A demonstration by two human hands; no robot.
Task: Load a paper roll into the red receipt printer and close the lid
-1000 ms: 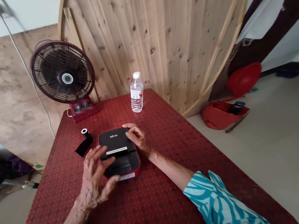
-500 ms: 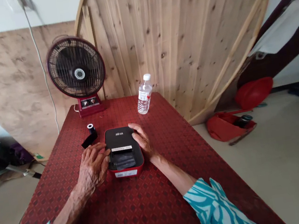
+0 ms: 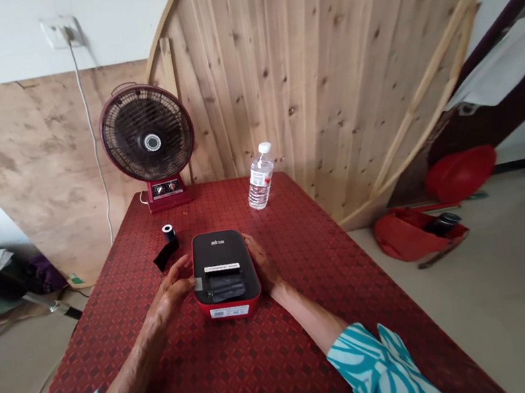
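Note:
A small black-and-red printer (image 3: 225, 273) sits in the middle of the red table (image 3: 252, 372). My left hand (image 3: 171, 295) rests against its left side, fingers spread and touching the casing near a small grey tab. Against the right side lies my right hand (image 3: 261, 265), with the fingers pressed flat on the casing. Both hands bracket the printer without lifting it. A black ribbon roll (image 3: 166, 246) with a loose black strip lies just left of the printer, beyond my left hand.
A red table fan (image 3: 149, 145) stands at the table's far left, its cord running up to a wall socket. A water bottle (image 3: 260, 177) stands at the far edge. A large round wooden board leans behind. Red bag and helmet lie on the floor right.
My left hand slid off the printer's top to its left side. My right hand moved from the lid down to the right side. The camera view shifted.

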